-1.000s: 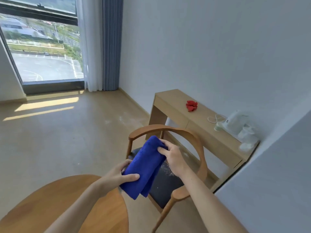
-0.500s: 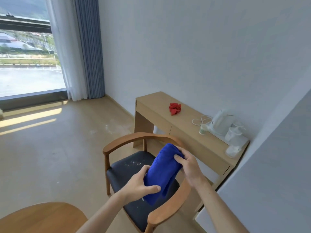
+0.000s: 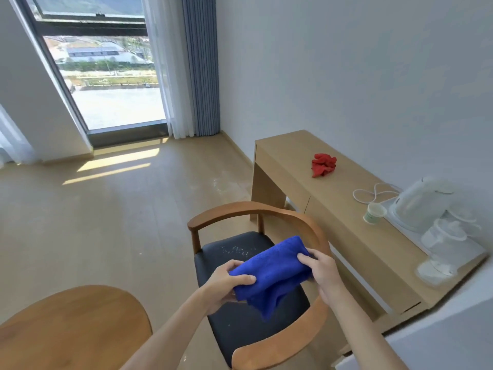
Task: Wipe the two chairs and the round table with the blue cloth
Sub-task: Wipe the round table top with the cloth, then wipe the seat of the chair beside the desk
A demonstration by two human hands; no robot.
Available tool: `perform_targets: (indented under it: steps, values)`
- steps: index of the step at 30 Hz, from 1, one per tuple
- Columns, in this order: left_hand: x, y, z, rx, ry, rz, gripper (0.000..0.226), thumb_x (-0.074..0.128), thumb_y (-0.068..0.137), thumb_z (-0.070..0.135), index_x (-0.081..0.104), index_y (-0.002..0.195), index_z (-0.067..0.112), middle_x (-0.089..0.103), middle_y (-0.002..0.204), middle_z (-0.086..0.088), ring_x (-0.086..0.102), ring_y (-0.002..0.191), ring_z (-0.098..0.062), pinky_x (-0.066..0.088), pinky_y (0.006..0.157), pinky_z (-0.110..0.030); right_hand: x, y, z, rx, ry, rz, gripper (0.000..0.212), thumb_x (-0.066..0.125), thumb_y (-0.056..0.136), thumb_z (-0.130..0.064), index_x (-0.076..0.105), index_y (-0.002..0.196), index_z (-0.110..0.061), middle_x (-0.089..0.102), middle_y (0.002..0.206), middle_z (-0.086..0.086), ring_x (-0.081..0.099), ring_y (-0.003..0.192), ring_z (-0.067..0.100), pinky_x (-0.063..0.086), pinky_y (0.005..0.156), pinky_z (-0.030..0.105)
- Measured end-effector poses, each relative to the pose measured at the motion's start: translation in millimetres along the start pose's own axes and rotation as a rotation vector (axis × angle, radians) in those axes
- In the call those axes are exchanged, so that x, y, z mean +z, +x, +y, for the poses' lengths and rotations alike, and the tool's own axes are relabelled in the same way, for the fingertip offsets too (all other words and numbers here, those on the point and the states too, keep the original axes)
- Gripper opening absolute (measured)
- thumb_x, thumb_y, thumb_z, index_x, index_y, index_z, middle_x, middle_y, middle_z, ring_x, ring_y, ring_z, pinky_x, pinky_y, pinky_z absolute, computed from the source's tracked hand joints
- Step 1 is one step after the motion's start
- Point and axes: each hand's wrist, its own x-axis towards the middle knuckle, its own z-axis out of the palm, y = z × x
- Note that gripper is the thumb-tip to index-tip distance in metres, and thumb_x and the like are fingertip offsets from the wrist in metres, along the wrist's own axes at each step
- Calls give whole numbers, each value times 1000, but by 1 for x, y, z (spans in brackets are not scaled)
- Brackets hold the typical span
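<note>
Both hands hold a folded blue cloth point(image 3: 272, 273) above a wooden chair point(image 3: 256, 209) with a curved back rail and a dark seat point(image 3: 240, 327). My left hand point(image 3: 226, 284) grips the cloth's near left end, and my right hand point(image 3: 320, 271) pinches its right end. White crumbs or specks lie scattered on the seat just beyond the cloth. The round wooden table point(image 3: 72, 332) fills the lower left corner. Only one chair is in view.
A long wooden desk point(image 3: 293, 166) stands along the right wall, close behind the chair. On it are a red cloth point(image 3: 323, 164), a white kettle point(image 3: 421, 201) with its cord, a paper cup point(image 3: 374, 213) and glasses on a tray. Bare floor stretches left toward a window with curtains.
The view has swung and drawn closer to the chair. Held in both hands throughout, the cloth has turned from hanging upright to lying nearly level over the seat.
</note>
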Motion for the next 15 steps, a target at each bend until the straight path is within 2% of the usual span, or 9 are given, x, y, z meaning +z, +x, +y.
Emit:
perform_targets:
  steps: [3, 7, 10, 15]
  values:
    - [-15, 17, -6, -25, -209, 116, 63, 86, 67, 25, 56, 121, 11, 68, 115, -13, 67, 102, -33, 58, 77, -46, 12, 25, 7, 76, -41, -48, 21, 64, 89, -15, 63, 110, -15, 68, 105, 6, 65, 97, 24, 57, 70, 34]
    - [-36, 49, -12, -71, -406, 232, 50, 79, 76, 18, 58, 121, 10, 70, 111, -14, 66, 104, -35, 58, 78, -47, 34, 59, 13, 170, -76, -191, 34, 62, 86, -10, 55, 115, -26, 63, 113, 4, 64, 102, 27, 59, 71, 38]
    - [-54, 79, -15, -115, -447, 228, 49, 78, 77, 17, 57, 121, 9, 70, 112, -16, 67, 103, -35, 58, 78, -46, 47, 88, 12, 198, -198, -241, 34, 60, 83, -11, 55, 109, -32, 62, 114, 3, 63, 101, 26, 58, 67, 34]
    - [-77, 132, -24, -162, -454, 245, 39, 72, 82, 12, 58, 118, 11, 70, 109, -14, 67, 100, -33, 58, 73, -41, 64, 138, 12, 243, -371, -229, 34, 61, 79, -8, 51, 103, -30, 61, 108, 4, 65, 94, 26, 59, 62, 35]
